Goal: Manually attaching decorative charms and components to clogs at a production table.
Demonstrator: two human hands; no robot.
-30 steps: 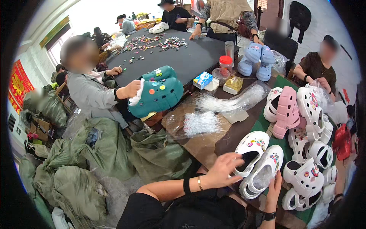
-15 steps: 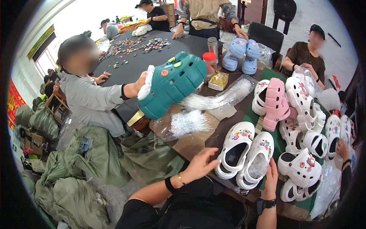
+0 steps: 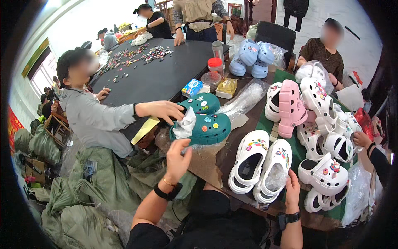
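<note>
My left hand (image 3: 178, 162) is raised with its fingers apart, just short of a pair of dark green clogs (image 3: 210, 129) decorated with small charms. Crumpled white wrapping (image 3: 185, 124) sticks out of the nearer green one. My right hand (image 3: 292, 187) lies along the outer side of a white clog (image 3: 274, 176), fingers stretched and seemingly touching it. That clog has clear plastic stuffed inside and colourful charms on its toe. Its mate, another white clog (image 3: 248, 159), stands directly left of it. A co-worker's hand (image 3: 161, 110) in a grey sleeve reaches over the green pair.
Several white clogs (image 3: 327, 176) and a pink clog (image 3: 291, 108) crowd the green mat (image 3: 271, 120) at right. Another person's hand (image 3: 363, 140) is beside them. Blue clogs (image 3: 251, 58), a red-lidded jar (image 3: 215, 66) and clear plastic strands (image 3: 244, 101) occupy the table's middle. Green sacks (image 3: 99, 174) lie at left.
The co-worker has lowered the green clog onto the table, and its mate now shows behind it. My left hand has moved left, toward the green pair. My right hand stays by the white clog.
</note>
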